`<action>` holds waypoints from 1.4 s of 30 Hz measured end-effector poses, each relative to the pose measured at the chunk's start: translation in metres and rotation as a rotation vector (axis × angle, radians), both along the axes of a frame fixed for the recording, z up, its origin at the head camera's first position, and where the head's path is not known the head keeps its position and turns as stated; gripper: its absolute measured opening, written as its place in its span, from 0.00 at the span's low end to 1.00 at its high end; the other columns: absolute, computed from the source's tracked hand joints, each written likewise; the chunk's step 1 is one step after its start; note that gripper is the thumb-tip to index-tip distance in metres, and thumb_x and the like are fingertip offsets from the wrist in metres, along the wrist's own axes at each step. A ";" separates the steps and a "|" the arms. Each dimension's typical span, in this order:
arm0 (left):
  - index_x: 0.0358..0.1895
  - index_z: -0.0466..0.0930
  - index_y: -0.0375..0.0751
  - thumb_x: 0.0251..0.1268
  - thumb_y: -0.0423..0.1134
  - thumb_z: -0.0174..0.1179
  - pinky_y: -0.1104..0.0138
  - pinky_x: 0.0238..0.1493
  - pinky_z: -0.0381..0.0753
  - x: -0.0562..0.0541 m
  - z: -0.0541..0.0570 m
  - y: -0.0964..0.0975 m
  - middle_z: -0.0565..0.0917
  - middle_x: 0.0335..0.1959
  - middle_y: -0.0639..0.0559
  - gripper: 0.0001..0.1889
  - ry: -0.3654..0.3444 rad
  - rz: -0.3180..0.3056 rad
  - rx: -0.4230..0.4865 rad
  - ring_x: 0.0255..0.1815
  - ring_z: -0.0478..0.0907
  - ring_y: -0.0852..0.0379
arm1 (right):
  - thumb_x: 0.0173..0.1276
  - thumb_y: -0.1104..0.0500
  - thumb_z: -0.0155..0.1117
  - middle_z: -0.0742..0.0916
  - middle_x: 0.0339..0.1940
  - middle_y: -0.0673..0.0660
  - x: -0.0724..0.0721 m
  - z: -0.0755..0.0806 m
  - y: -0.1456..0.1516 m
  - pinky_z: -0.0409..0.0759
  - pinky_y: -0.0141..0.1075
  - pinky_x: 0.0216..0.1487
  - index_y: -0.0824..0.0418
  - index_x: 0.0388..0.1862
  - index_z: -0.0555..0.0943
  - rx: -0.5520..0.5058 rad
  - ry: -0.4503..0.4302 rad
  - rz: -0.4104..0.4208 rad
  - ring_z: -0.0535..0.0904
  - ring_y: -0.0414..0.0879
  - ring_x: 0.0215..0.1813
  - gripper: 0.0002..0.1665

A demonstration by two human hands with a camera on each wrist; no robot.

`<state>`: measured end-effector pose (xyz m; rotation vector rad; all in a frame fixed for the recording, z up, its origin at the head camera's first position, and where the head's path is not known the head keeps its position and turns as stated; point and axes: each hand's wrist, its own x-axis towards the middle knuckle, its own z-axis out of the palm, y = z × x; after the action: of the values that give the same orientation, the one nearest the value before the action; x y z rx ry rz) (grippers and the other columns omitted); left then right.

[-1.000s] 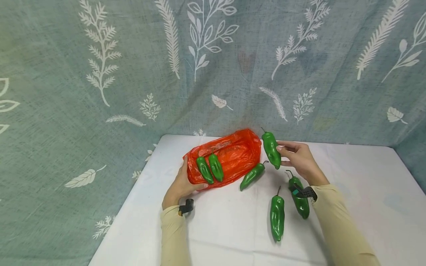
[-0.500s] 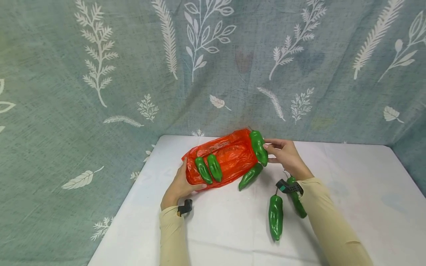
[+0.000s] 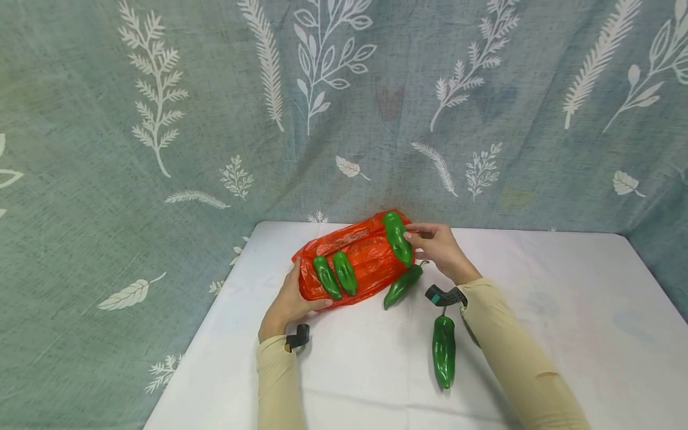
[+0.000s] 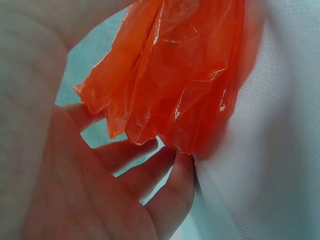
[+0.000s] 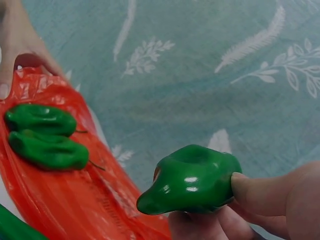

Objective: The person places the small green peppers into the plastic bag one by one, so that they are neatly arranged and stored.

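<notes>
My right hand (image 3: pixel 441 248) pinches a green pepper (image 3: pixel 397 237) between thumb and fingers, above the right end of a red plastic bag (image 3: pixel 371 255). In the right wrist view the held pepper (image 5: pixel 195 180) points its narrow tip left. My left hand (image 3: pixel 286 303) holds the bag's left end, thumb along the near side. The left wrist view shows its fingertips against the crumpled bag edge (image 4: pixel 170 100). Two green peppers, one (image 3: pixel 326 278) beside the other (image 3: pixel 345 273), lie side by side on the bag. Another pepper (image 3: pixel 402 288) lies at its near right edge.
A green pepper (image 3: pixel 444 352) lies nearer on the white-covered table (image 3: pixel 355 370). Just right of it, one more pepper (image 3: pixel 470 332) is mostly hidden by my right forearm. A green leaf-patterned curtain (image 3: pixel 333 119) hangs behind the table.
My right hand has carried its pepper leftward, from right of the bag to above the bag's right end. My left hand keeps its place at the bag's left end.
</notes>
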<state>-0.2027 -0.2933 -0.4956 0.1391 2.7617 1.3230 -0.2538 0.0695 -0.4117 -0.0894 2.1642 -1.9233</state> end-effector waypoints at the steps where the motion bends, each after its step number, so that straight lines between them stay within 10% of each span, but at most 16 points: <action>1: 0.83 0.45 0.58 0.42 0.52 0.85 0.38 0.80 0.62 0.000 0.000 0.000 0.65 0.76 0.51 0.67 -0.001 0.001 0.003 0.78 0.62 0.45 | 0.79 0.59 0.61 0.83 0.57 0.64 -0.001 -0.001 -0.002 0.90 0.42 0.53 0.66 0.72 0.76 0.005 0.001 0.001 0.86 0.40 0.43 0.26; 42: 0.82 0.48 0.59 0.41 0.53 0.84 0.38 0.77 0.66 0.002 -0.001 0.001 0.68 0.72 0.53 0.65 -0.018 0.022 0.012 0.75 0.63 0.46 | 0.73 0.64 0.67 0.84 0.64 0.68 -0.024 -0.045 -0.073 0.87 0.51 0.58 0.67 0.65 0.81 0.067 -0.084 0.049 0.89 0.53 0.54 0.23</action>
<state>-0.2009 -0.2925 -0.4963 0.0970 2.7482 1.3399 -0.2781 -0.0032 -0.4566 -0.0479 2.1488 -1.7937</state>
